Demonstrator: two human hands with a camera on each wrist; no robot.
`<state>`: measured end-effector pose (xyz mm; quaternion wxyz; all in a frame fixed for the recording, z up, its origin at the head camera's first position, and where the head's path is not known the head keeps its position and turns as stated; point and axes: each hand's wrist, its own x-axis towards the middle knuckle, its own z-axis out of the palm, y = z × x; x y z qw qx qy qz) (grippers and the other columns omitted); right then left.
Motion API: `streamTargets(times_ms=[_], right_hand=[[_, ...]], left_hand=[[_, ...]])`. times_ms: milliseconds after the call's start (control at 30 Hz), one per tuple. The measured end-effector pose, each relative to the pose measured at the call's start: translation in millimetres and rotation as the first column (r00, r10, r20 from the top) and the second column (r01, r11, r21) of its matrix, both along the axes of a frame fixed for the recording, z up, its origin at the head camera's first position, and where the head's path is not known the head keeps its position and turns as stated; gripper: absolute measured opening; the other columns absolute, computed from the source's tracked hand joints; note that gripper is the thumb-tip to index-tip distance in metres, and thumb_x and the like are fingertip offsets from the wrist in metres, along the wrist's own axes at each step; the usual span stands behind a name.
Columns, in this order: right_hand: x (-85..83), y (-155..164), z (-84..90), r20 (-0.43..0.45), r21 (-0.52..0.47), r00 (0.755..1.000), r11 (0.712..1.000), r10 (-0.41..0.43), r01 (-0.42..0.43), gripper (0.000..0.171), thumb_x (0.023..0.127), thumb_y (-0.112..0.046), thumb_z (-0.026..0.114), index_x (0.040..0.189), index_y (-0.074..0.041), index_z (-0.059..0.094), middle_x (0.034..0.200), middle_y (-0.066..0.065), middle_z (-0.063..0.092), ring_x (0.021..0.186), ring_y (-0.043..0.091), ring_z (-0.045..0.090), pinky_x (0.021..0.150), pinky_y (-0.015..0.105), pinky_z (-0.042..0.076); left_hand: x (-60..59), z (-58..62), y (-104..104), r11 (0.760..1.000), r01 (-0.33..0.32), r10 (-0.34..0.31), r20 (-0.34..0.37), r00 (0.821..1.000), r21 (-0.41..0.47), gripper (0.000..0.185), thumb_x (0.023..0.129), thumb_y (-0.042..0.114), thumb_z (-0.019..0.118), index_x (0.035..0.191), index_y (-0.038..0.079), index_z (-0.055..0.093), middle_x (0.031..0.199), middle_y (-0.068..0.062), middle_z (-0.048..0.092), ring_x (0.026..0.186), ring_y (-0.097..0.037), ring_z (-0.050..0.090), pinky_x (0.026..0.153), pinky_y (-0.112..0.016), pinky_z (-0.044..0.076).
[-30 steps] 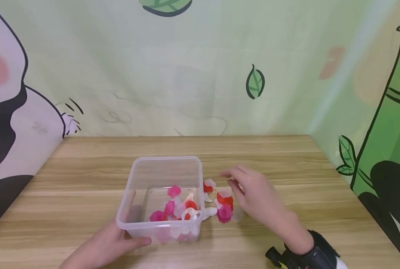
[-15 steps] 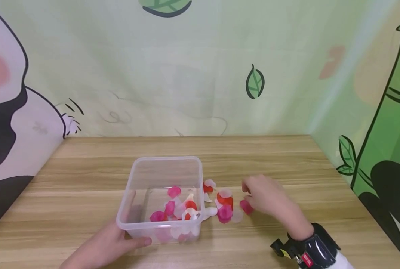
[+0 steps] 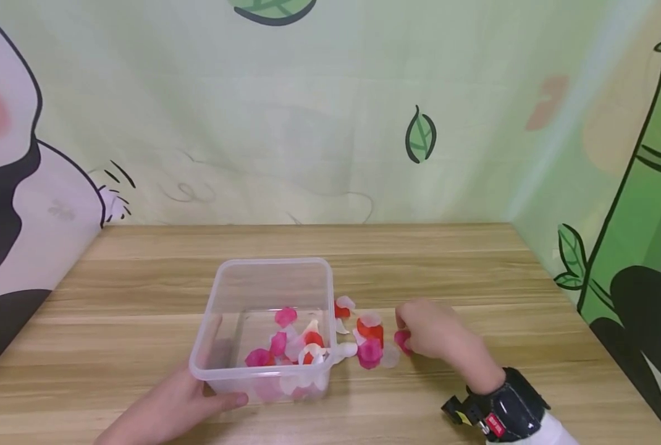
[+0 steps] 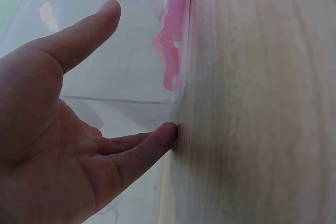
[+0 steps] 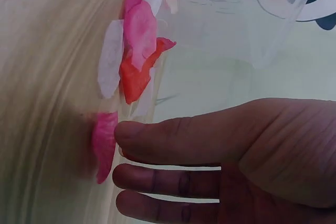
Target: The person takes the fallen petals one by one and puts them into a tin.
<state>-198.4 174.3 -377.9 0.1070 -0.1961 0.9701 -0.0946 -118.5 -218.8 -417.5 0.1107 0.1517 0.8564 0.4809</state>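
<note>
Wooden table [image 3: 141, 290] runs wall to wall, backed by a green cartoon backdrop with a leaf [image 3: 421, 134] printed on it. Clear plastic container [image 3: 264, 327], square and lidless, sits near the table's front centre; pink, red and white fabric petals lie loose on its floor. Left hand [image 3: 169, 408] rests at the container's near-left corner, fingers straight and relaxed, thumb lying along the front wall and fingertips touching the base edge in the left wrist view; it steadies the box without gripping it. Right hand [image 3: 436, 337], with a black wrist-mounted device [image 3: 503, 408] behind it, rests on the table well to the right of the container, fingers curled down. Its thumb and fingertips touch a single pink petal [image 3: 402, 341] lying on the wood; whether the petal is truly pinched or only touched cannot be told. Between that hand and the container lies a small heap of petals [image 3: 370, 340], red, magenta and white, just beside the container's right wall.
</note>
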Motion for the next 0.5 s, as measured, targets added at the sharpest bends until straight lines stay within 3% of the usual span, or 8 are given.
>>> streamTargets(times_ms=[167, 400, 500], right_hand=[[0.0, -0.4, -3.1, -0.013, 0.01, 1.0, 1.0, 0.001, -0.001, 0.024, 0.082, 0.002, 0.08, 0.076, -0.01, 0.061, 0.069, -0.001, 0.053, 0.064, 0.018, 0.05, 0.058, 0.034, 0.044], [-2.0, 0.5, -6.3, -0.011, 0.01, 1.0, 1.0, -0.001, 0.001, 0.028, 0.079, 0.006, 0.078, 0.07, -0.013, 0.06, 0.068, -0.003, 0.053, 0.063, 0.016, 0.05, 0.055, 0.033, 0.044], [-3.2, 0.9, -6.8, -0.006, 0.01, 1.0, 1.0, -0.008, 0.008, 0.028, 0.079, 0.005, 0.079, 0.069, -0.014, 0.061, 0.067, -0.004, 0.054, 0.063, 0.016, 0.051, 0.055, 0.032, 0.044]], left_hand=[[-0.1, -0.2, -0.4, 0.999, 0.004, -0.006, -0.06, 0.998, -0.037, 0.123, 0.085, 0.039, 0.086, 0.166, 0.022, -0.005, 0.156, -0.022, 0.037, 0.134, -0.04, 0.043, 0.099, -0.038, 0.048], [-0.1, 3.0, 1.9, 0.999, -0.03, 0.031, 0.071, 0.997, -0.017, 0.124, 0.083, 0.037, 0.087, 0.165, 0.029, -0.006, 0.158, -0.018, 0.034, 0.136, -0.042, 0.039, 0.102, -0.056, 0.045], [-0.4, 3.4, 2.1, 0.999, -0.032, 0.033, 0.084, 0.996, -0.013, 0.124, 0.083, 0.037, 0.087, 0.165, 0.03, -0.007, 0.16, -0.018, 0.031, 0.138, -0.043, 0.037, 0.103, -0.059, 0.043]])
